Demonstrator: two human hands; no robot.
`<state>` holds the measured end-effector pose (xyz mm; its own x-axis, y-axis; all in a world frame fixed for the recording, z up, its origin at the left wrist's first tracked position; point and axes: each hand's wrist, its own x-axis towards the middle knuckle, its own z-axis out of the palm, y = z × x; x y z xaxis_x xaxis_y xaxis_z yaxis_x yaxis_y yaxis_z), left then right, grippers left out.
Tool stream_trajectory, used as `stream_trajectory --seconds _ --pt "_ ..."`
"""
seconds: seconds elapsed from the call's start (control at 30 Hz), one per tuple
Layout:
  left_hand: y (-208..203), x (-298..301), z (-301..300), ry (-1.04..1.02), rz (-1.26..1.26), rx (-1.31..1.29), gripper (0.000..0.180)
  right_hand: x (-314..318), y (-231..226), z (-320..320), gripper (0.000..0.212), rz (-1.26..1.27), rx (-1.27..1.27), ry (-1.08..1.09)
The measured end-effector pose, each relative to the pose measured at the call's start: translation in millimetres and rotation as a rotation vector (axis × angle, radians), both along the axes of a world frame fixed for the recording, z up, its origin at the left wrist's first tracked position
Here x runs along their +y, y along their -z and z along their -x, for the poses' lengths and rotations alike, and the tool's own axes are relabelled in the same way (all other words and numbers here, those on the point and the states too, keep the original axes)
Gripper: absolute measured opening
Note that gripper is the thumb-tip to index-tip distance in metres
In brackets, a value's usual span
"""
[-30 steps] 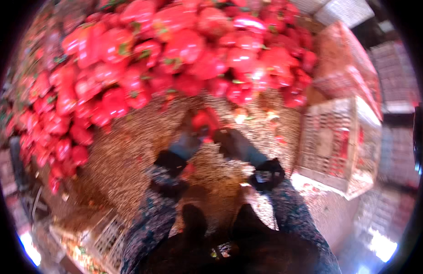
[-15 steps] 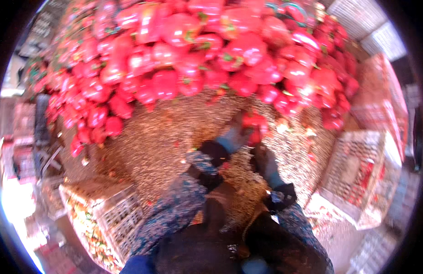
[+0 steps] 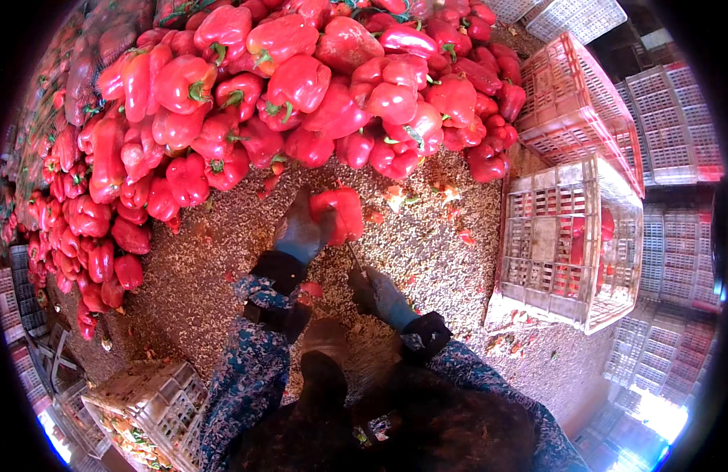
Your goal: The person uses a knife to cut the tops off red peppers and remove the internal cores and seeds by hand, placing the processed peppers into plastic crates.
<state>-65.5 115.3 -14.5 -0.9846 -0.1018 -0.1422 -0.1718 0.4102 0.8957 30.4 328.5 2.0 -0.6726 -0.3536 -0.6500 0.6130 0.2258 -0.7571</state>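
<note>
Holds a red pepper (image 3: pixel 338 214) in the left hand (image 3: pixel 303 230), over the littered floor (image 3: pixel 222 236) and short of the heap of peppers (image 3: pixel 262 102), with the grip wrapped around its left side. Clasps a thin blade (image 3: pixel 354 258) in the right hand (image 3: pixel 377 293), aimed up at the pepper's lower edge; hard to tell whether touching. Could skid across the glossy skin toward the left hand if pushed off-angle; could also drop the pepper through too loose a hold. Stretches forward with the left arm; angles inward with the right, lower and nearer the body.
</note>
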Motion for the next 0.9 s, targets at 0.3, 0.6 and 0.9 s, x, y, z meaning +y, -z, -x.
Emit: stream_trajectory --seconds 0.3,0.6,0.9 --pt "16 28 3 -0.04 -0.302 0.067 0.067 41 -79 43 0.045 -0.226 -0.02 0.156" --pt "11 35 12 0.076 -1.283 -0.333 0.041 -6 -9 104 0.063 -0.253 0.414 0.028" --pt "22 -3 9 0.32 -0.318 -0.184 0.083 0 -16 104 0.052 -0.146 0.416 0.077"
